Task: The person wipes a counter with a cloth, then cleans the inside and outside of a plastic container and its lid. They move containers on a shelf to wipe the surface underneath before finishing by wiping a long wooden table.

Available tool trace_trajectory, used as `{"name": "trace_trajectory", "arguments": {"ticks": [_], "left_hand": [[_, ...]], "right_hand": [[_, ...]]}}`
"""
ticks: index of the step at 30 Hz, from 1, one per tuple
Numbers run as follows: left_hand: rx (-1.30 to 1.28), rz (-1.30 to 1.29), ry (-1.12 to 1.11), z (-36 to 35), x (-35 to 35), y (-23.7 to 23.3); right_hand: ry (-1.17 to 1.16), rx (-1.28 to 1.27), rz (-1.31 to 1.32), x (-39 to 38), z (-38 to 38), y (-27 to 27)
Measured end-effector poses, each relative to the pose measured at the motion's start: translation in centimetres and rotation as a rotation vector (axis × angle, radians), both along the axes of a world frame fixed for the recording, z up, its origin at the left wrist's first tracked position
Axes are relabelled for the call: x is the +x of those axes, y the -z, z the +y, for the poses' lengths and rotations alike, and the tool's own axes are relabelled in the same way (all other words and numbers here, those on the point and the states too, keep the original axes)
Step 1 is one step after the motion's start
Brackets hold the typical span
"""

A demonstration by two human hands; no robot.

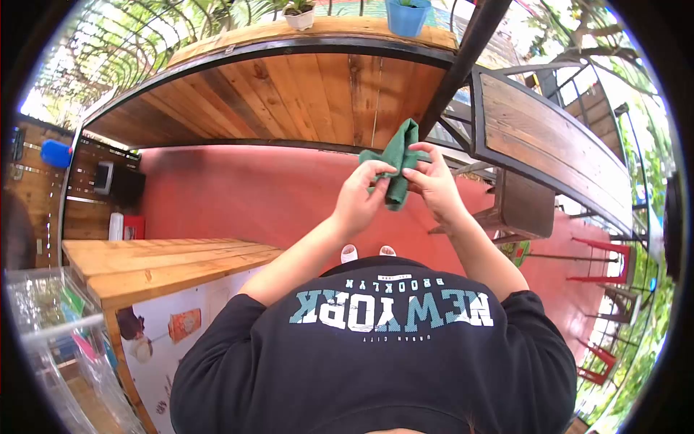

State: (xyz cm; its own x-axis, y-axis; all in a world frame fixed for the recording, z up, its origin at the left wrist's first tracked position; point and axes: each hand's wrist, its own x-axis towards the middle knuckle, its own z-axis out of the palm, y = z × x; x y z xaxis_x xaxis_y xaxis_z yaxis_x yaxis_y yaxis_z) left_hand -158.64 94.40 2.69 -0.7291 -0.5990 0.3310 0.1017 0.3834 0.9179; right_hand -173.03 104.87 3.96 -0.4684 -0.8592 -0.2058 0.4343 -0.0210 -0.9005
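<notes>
A dark green cloth [400, 153], folded into a narrow shape with a pointed top and side flaps, is held up in front of my chest. My left hand [359, 194] pinches its left side near the middle, thumb and fingers pressed together. On the other side, my right hand [432, 184] grips the cloth with thumb and fingers, its fingertips close to those of my left hand. The cloth's lower end hangs just below both thumbs. Parts of the folds are hidden behind my fingers.
Ahead stands a wooden plank counter [289, 94] with a black metal edge. A blue pot [408, 17] and a white pot [298, 16] sit on the ledge behind it. To the right are a wooden table [549, 130] and red stools [603, 260]; at left, another wooden counter [159, 260].
</notes>
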Motion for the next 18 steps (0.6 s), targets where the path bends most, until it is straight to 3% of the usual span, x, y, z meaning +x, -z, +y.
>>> {"name": "trace_trajectory", "arguments": {"ticks": [2, 3, 6, 9, 10, 11, 13, 15, 16, 17, 18], "left_hand": [[-0.204, 0.032, -0.008, -0.1, -0.4, 0.1], [-0.274, 0.009, -0.010, 0.0, -0.3, -1.0], [-0.144, -0.083, 0.145, -1.7, 0.2, -1.1], [0.291, -0.150, 0.305, -2.9, -0.2, -1.1], [0.425, -0.144, 0.383, -3.6, -0.7, -1.3], [0.559, -0.142, 0.462, -4.3, -1.0, -1.8], [0.747, -0.137, 0.569, -5.3, -1.6, -3.5], [0.749, -0.157, 0.547, -6.4, -2.5, -4.3], [0.772, -0.219, 0.508, -7.2, -2.8, -4.8], [0.889, -0.185, 0.539, -8.1, -3.3, -4.7], [0.883, -0.199, 0.523, -8.5, -3.7, -5.0]], "right_hand": [[0.079, 0.042, 0.101, 0.8, -0.8, 0.6], [0.096, 0.039, 0.019, 0.9, -0.6, 0.3], [0.105, 0.035, -0.167, 1.5, 0.6, -0.5], [-0.015, 0.292, 1.031, 0.3, 3.2, 0.3], [0.019, 0.504, 1.421, 0.7, 3.6, -1.2], [-0.053, 0.656, 1.342, 0.2, 4.0, -1.0], [-0.114, 0.609, 1.283, -1.6, 5.3, 1.3], [-0.236, 0.280, 1.045, -3.6, 6.9, 1.8], [-0.226, 0.175, 0.842, -3.8, 7.3, 0.7], [-0.161, 0.314, 0.524, -4.3, 8.2, 0.5], [-0.074, 0.222, 0.445, -4.2, 8.9, -0.8]]}}
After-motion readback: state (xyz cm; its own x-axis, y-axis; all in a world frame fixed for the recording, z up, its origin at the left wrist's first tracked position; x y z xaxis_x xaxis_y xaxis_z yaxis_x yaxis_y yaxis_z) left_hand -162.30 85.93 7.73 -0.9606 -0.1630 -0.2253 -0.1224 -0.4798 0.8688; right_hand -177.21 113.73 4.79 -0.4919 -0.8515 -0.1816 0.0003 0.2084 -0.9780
